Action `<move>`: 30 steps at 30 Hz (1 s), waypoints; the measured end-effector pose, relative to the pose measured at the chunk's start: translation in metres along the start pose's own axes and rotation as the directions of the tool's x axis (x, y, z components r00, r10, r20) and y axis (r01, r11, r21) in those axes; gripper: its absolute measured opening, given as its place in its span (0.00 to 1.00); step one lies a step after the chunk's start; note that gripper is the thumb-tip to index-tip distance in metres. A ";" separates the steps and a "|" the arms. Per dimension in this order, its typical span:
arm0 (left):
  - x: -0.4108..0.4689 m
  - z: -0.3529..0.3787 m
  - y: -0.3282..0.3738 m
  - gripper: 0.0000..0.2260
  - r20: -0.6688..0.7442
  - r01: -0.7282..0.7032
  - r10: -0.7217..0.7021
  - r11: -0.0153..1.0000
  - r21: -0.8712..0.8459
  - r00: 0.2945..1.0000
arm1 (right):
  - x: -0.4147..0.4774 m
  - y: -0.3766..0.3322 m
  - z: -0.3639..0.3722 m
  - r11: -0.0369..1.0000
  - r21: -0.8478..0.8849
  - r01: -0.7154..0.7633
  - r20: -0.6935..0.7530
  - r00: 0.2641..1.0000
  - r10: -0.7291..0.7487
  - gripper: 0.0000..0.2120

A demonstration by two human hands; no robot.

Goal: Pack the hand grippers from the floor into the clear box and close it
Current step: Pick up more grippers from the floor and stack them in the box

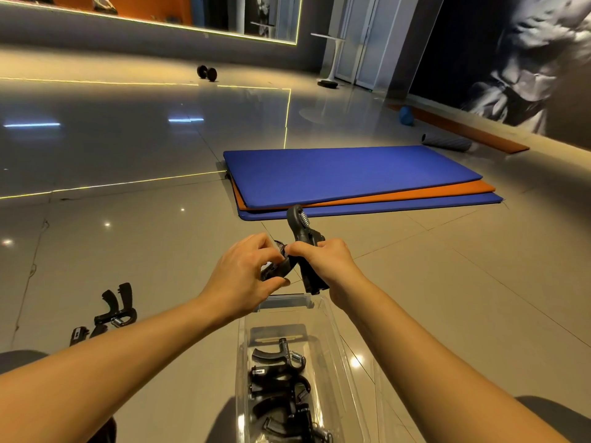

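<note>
My right hand [323, 263] grips a black hand gripper [303, 231] by one handle, its spring end pointing up. My left hand [246, 273] holds a second black hand gripper [278, 270] right beside it; the two grippers touch between my hands. Both are raised above the far end of the clear box [339, 346], which lies open on the floor between my knees. Several black hand grippers [281, 382] lie inside the box. Two more hand grippers [116, 306] [80, 335] lie on the tiles at the left.
Stacked blue and orange mats [351, 177] lie just beyond my hands. Further off are a dumbbell [207, 72], a grey foam roller [446, 142], a blue ball [406, 116] and a white pedestal table [332, 52]. Glossy tile floor surrounds everything.
</note>
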State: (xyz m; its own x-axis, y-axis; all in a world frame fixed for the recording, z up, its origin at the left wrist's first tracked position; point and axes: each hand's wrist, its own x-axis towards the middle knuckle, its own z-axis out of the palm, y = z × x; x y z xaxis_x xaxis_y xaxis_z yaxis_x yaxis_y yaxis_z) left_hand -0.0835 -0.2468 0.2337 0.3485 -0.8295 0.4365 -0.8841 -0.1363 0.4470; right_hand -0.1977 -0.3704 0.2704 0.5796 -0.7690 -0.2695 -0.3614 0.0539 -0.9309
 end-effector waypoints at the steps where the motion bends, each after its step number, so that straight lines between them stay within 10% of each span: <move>1: 0.000 0.000 0.000 0.11 -0.007 -0.014 0.014 1.000 0.006 1.000 | 0.000 0.000 -0.001 1.000 0.013 -0.011 0.005 1.000 0.011 0.18; 22: -0.001 0.001 0.002 0.15 -0.029 -0.315 0.328 0.926 0.209 0.944 | 0.001 0.006 -0.010 0.980 0.153 -0.129 0.053 0.991 0.122 0.18; 30: 0.000 0.005 0.001 0.24 -0.124 -0.058 0.063 0.998 0.038 0.990 | 0.006 0.002 -0.013 0.950 0.279 -0.141 0.096 0.988 0.118 0.12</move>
State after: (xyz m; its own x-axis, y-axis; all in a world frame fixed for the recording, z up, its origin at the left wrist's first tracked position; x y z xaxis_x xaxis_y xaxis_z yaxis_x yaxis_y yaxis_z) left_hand -0.0852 -0.2497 0.2305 0.3285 -0.7627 0.5572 -0.9142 -0.1085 0.3905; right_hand -0.2048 -0.3831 0.2705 0.6003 -0.6925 -0.4000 -0.2214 0.3367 -0.9152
